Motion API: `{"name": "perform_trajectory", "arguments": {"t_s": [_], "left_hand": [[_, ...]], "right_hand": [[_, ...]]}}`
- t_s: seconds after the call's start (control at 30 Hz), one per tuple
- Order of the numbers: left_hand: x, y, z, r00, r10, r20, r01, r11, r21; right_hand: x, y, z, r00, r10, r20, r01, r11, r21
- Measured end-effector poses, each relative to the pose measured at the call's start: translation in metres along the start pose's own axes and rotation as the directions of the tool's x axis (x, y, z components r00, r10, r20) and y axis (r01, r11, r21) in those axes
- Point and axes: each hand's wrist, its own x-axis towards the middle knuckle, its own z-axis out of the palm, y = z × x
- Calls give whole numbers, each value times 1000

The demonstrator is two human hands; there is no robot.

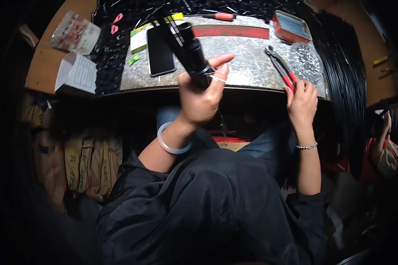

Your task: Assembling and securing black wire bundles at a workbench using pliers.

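My left hand (201,99) is closed round a black rod-like bundle (194,51), held up over the table's front edge. Its thick round end and flat dark strips point away from me. Thin wire (216,76) loops round it beside my fingers, and my palm hides its lower end. On the right, my right hand (303,102) grips the red handles of pincer pliers (278,64). Their dark metal jaws lie toward the far left, over the speckled board (245,66). A coil of shiny wire (305,62) lies just right of the pliers.
A phone (160,53), a small green clip (134,59) and a red strip (232,31) lie on the board. A red-rimmed tin (292,27) stands far right. White box (76,73) and plastic pouch (76,33) sit left. Long black strands (340,57) hang at right.
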Motion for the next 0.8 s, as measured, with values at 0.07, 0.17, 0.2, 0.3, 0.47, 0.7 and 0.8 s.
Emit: {"name": "perform_trajectory", "arguments": {"t_s": [0.07,0.17,0.2,0.3,0.47,0.7,0.8], "left_hand": [[-2,4,-1,1000,-9,-20,9,1000,0],[-1,3,-3,999,-7,-31,6,1000,-19],[-1,2,-3,999,3,-39,-4,1000,-13],[2,5,-1,998,-6,-59,4,1000,-22],[3,-5,-6,995,-26,-93,27,1000,10],[3,-3,-2,992,-72,-100,57,988,-146],[2,-5,-5,996,-37,-80,30,996,-86]], "right_hand": [[0,7,6,996,-87,18,86,996,12],[-2,11,7,990,-132,-42,134,989,61],[-6,13,4,998,10,54,-31,909,416],[-20,14,-28,954,72,292,-296,406,865],[-10,-40,-130,937,-345,-58,333,828,451],[-3,-54,-143,862,-460,-212,492,861,130],[-1,-58,-142,825,-515,-233,546,834,87]]}}
